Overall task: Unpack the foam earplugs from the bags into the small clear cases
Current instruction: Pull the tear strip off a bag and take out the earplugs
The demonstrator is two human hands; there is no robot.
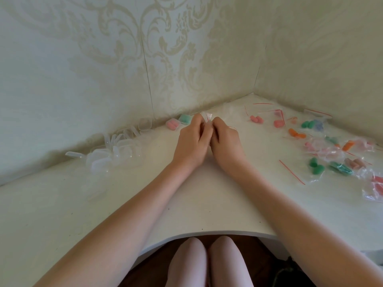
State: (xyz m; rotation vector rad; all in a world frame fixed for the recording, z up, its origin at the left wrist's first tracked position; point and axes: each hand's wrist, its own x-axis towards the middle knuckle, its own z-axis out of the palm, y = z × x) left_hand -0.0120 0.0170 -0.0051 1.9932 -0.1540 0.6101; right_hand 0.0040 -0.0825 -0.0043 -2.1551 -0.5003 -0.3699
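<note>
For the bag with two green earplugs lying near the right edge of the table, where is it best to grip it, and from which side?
Probably at its red-striped zip edge, coming from the left with the right hand. The bag lies flat, and that strip of film holds no foam. The green earplugs sit further right, so pinching there leaves them uncrushed and puts the opening between the fingers.

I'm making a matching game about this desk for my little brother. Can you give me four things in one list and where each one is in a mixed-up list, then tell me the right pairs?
Things:
1. pile of empty clear cases
2. pink-filled case
3. orange earplugs
4. small bag

Places:
A. pinched between both hands
B. on the right side of the desk, among the bags
C. by the wall, just left of the green-filled case
D. on the left side of the desk

Pairs: 1-D, 2-C, 3-B, 4-A
</note>
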